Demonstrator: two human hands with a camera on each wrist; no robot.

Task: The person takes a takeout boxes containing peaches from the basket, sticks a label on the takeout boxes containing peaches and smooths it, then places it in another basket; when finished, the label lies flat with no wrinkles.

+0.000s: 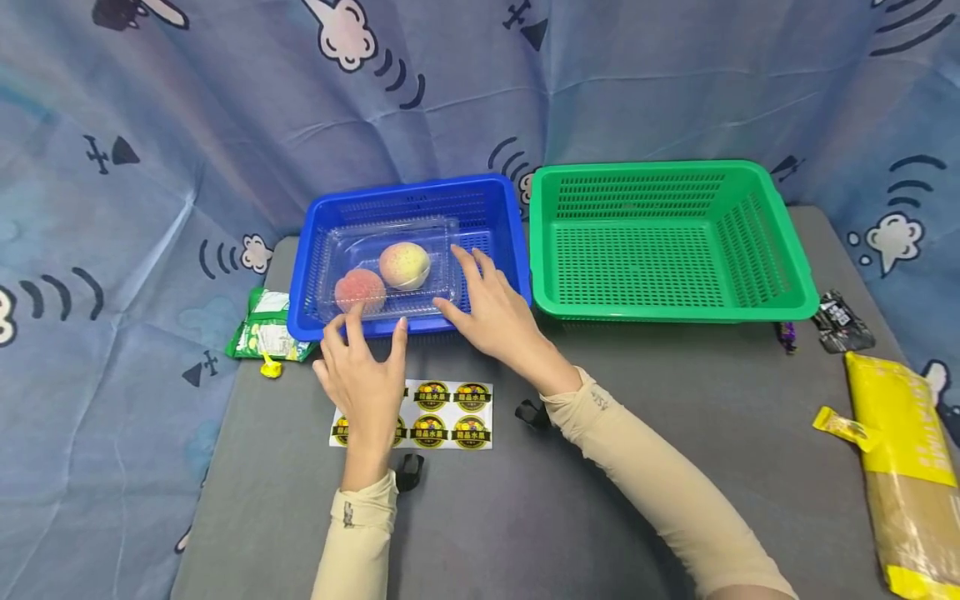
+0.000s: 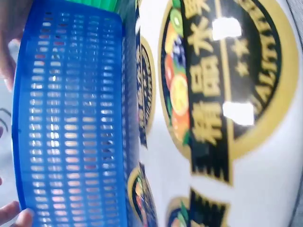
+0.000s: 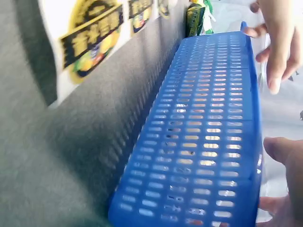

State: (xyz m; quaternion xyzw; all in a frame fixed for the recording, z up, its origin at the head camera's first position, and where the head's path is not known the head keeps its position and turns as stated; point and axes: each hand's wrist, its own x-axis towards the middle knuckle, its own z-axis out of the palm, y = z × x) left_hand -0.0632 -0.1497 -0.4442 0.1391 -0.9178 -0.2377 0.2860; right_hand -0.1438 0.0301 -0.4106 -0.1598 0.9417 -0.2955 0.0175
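Note:
A blue basket [image 1: 408, 200] holds a clear plastic tray [image 1: 442, 292] with two peaches [image 1: 405, 265] [image 1: 360, 290] in it. My left hand [image 1: 363, 362] hovers at the basket's near rim with fingers spread, holding nothing, above a sheet of round fruit stickers [image 1: 450, 414]. My right hand [image 1: 487, 304] reaches over the rim's right part, its straight fingers at the clear tray's right edge. The left wrist view shows the basket wall [image 2: 71, 118] and stickers [image 2: 227, 118] close up. The right wrist view shows the same wall [image 3: 203, 142] with fingers [image 3: 279, 47] above it.
An empty green basket [image 1: 667, 242] stands right of the blue one on the grey table [image 1: 600, 500]. A green snack packet [image 1: 266, 329] lies left of the blue basket. At the right edge lie a yellow package [image 1: 900, 450] and a dark wrapper [image 1: 843, 321].

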